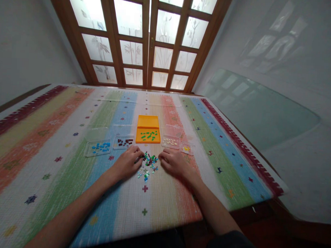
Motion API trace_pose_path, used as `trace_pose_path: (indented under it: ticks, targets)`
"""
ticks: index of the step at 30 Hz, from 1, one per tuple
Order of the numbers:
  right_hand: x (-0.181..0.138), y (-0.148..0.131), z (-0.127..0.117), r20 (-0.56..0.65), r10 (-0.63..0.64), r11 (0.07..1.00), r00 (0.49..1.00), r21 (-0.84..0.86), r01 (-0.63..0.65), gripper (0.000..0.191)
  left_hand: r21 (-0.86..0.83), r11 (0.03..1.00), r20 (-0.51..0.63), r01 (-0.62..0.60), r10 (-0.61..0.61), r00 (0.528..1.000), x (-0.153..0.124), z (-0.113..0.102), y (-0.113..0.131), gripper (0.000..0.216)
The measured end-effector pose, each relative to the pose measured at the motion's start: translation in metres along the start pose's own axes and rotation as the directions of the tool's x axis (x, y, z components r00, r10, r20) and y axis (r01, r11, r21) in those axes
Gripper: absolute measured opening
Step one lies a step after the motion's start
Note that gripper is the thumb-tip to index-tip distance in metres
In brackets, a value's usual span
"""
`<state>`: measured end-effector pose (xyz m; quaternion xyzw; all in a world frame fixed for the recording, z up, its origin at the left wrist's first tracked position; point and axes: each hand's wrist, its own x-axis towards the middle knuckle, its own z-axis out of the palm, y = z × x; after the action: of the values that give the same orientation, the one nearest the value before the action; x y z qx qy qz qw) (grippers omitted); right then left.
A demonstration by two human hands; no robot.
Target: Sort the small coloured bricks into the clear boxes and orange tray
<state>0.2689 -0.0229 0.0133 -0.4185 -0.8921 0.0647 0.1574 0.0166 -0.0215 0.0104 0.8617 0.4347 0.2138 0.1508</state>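
A loose pile of small bricks (150, 159), green, dark red and blue, lies on the tablecloth between my two hands. Paler and clear pieces (145, 173) spread out at its near side. My left hand (130, 160) rests at the pile's left edge, its fingers curled and pressed together; whatever they pinch, if anything, is too small to make out. On the opposite side my right hand (173, 161) has its fingers closed with the tips beside the pile, and their contents are hidden too.
Beyond the pile stands an open orange case (148, 122) with green bricks in it. Clear boxes hold blue bricks (101, 147) and dark brown bricks (124, 141) at left, cream pieces (170, 142) and yellow pieces (186, 149) at right. A striped tablecloth (163, 200) covers the table.
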Motion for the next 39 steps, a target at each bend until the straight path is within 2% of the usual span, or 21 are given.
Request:
trace_pose_path:
  ticks: [12, 23, 27, 32, 36, 39]
  targets:
    - [0.0, 0.001, 0.002, -0.007, -0.01, 1.0, 1.0, -0.022, 0.01, 0.018, 0.007, 0.999, -0.007, 0.045, -0.045, 0.999, 0.001, -0.001, 0.004, 0.007]
    - [-0.001, 0.002, 0.003, -0.01, -0.005, 1.0, 1.0, -0.02, 0.005, 0.018, -0.018, 0.999, 0.01, 0.047, -0.047, 0.999, 0.0, -0.001, 0.007, 0.01]
    - [-0.001, 0.003, 0.003, 0.0, -0.004, 1.0, 1.0, -0.013, 0.004, 0.018, -0.058, 0.997, -0.024, 0.051, -0.053, 0.998, 0.001, -0.005, 0.007, 0.01]
    - [-0.001, 0.004, 0.003, 0.014, -0.019, 1.0, 1.0, -0.022, 0.02, 0.019, -0.051, 0.997, -0.144, 0.061, -0.068, 0.987, 0.001, -0.028, -0.012, 0.017]
    - [-0.001, 0.001, 0.0, 0.019, -0.012, 0.999, 1.0, -0.036, 0.013, 0.021, 0.054, 0.986, -0.248, 0.158, -0.14, 0.959, -0.003, -0.052, -0.038, 0.023]
    - [0.0, 0.0, -0.002, 0.026, -0.009, 0.999, 1.0, -0.042, 0.01, 0.021, 0.124, 0.967, -0.281, 0.222, -0.18, 0.942, -0.008, -0.063, -0.055, 0.027]
